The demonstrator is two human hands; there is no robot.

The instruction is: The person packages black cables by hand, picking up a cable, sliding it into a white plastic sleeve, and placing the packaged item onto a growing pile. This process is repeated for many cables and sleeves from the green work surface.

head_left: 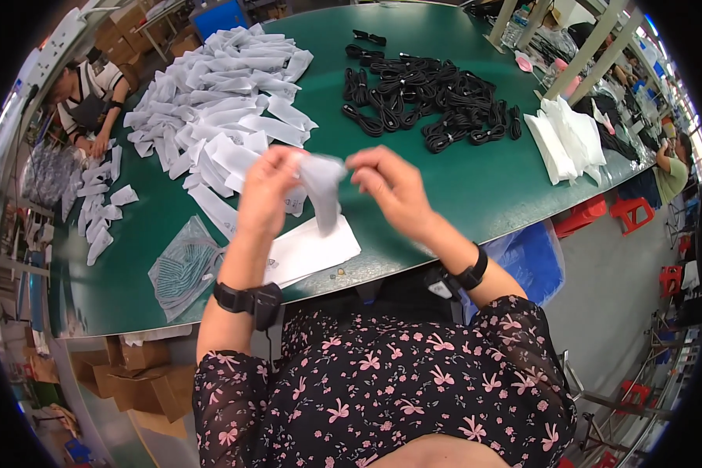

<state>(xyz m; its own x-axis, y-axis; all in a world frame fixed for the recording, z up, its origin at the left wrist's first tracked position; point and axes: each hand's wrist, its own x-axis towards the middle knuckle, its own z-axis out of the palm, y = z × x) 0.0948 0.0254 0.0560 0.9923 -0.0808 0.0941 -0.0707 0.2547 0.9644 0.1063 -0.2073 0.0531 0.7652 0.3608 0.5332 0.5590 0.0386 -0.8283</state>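
Observation:
In front of me my left hand pinches the top of a frosted plastic bag, which hangs down with a greyish shape inside, blurred by motion. At the bag's upper right corner, my right hand has its thumb and forefinger closed on the edge. Beneath lies a stack of flat white bags near the table's front edge. A big heap of filled frosted bags spreads beyond my left hand. Farther right, coiled black cables lie in a loose pile.
A clear bag with teal-striped contents lies at the green table's front left. White packs sit at the right edge, above a blue bin. At left, another person handles small bags. Red stools stand on the floor.

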